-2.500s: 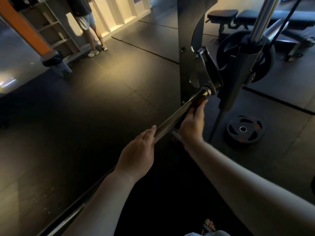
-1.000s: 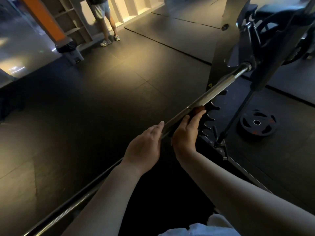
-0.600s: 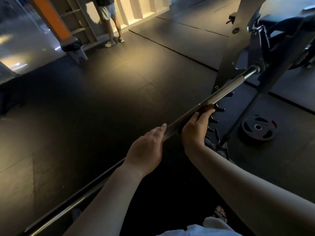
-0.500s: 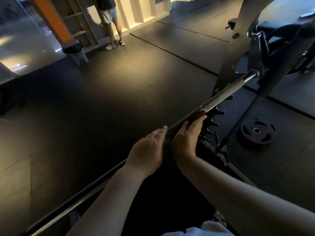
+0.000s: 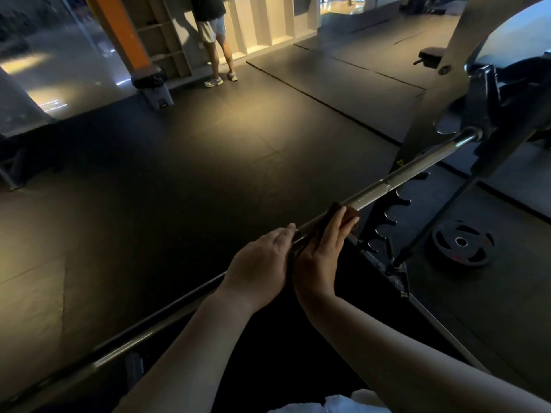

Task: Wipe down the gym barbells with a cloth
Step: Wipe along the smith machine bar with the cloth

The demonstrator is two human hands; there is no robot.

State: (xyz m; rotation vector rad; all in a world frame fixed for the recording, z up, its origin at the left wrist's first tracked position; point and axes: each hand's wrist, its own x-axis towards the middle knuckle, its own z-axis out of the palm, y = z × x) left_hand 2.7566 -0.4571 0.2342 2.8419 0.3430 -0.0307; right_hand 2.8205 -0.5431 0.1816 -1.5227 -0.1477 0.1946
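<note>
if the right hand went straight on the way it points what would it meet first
The right hand, holding the cloth on the barbell, points up the bar. Ahead is bare bar, then probably the rack bracket at its far end; depth is hard to judge.

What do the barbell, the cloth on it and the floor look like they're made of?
The barbell looks like bright metal, probably chromed steel: it glints and has knurled and smooth bands. The cloth is soft dark brown fabric, folded round the bar; the weave is too dim to tell. The floor is matte black tiles with visible seams, likely rubber.
</note>
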